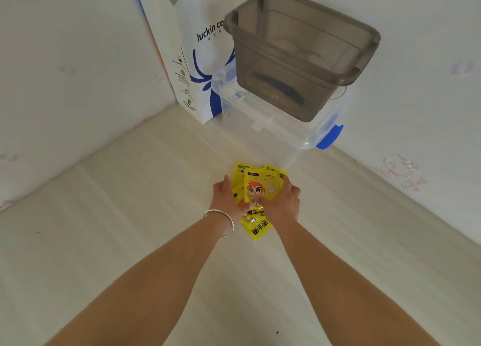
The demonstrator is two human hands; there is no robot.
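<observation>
Several yellow packets [256, 189] with a cartoon figure and black lettering lie in a loose pile on the pale floor. My left hand [225, 197], with a silver bangle on the wrist, grips the pile from its left side. My right hand [282, 202] holds the pile from the right, fingers curled over the top packet. One packet sticks out toward me between my wrists. The undersides of the packets are hidden.
Behind the pile stands a clear plastic box with a blue latch [329, 137]. A smoky grey tub [299, 48] sits tilted on top of it. A white paper bag with blue print [197, 59] leans in the corner. White walls [65, 72] close in left and right.
</observation>
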